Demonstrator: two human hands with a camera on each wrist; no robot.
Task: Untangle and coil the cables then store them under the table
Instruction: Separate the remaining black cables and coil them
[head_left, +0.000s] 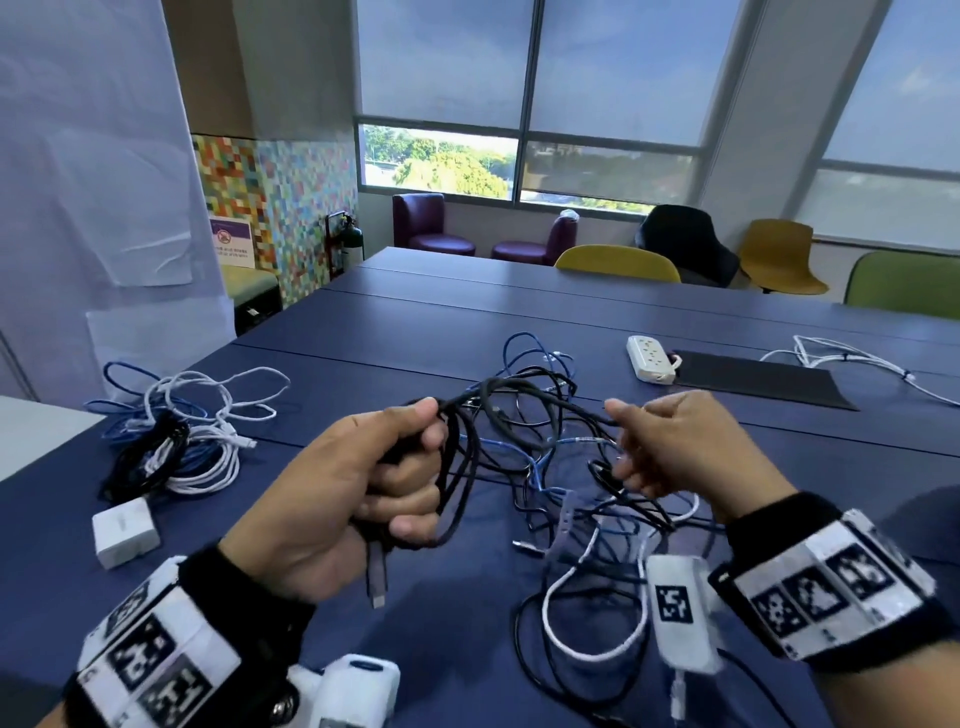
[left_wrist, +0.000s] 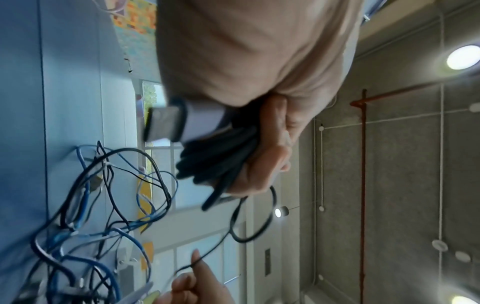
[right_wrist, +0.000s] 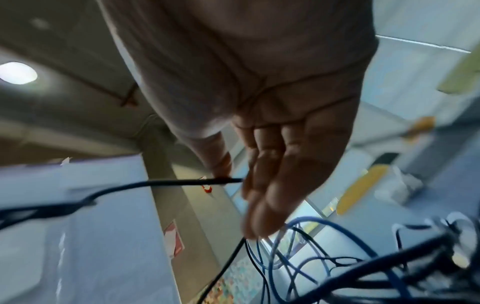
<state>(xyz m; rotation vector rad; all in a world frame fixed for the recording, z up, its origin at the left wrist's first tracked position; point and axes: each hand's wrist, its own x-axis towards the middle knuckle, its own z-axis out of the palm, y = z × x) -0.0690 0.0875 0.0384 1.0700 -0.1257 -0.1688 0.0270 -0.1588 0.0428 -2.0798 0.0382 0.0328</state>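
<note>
My left hand (head_left: 415, 467) grips a bundle of black cable loops (head_left: 457, 467), and the cable's grey plug (head_left: 376, 577) hangs below the fist. The left wrist view shows the same coil (left_wrist: 221, 162) and plug (left_wrist: 182, 121) inside curled fingers (left_wrist: 270, 144). My right hand (head_left: 621, 439) pinches a strand of that black cable (right_wrist: 168, 182) between thumb and fingers (right_wrist: 262, 185), held above the table. Between and under both hands a tangle of blue, black and white cables (head_left: 545, 483) lies on the blue table (head_left: 415, 312).
A pile of white, blue and black cables (head_left: 171, 436) lies at the left, with a white adapter (head_left: 124, 530) in front of it. A white power strip (head_left: 649, 358), a black mat (head_left: 753, 376) and a white cable (head_left: 852, 358) lie farther right. Chairs (head_left: 618, 262) line the far edge.
</note>
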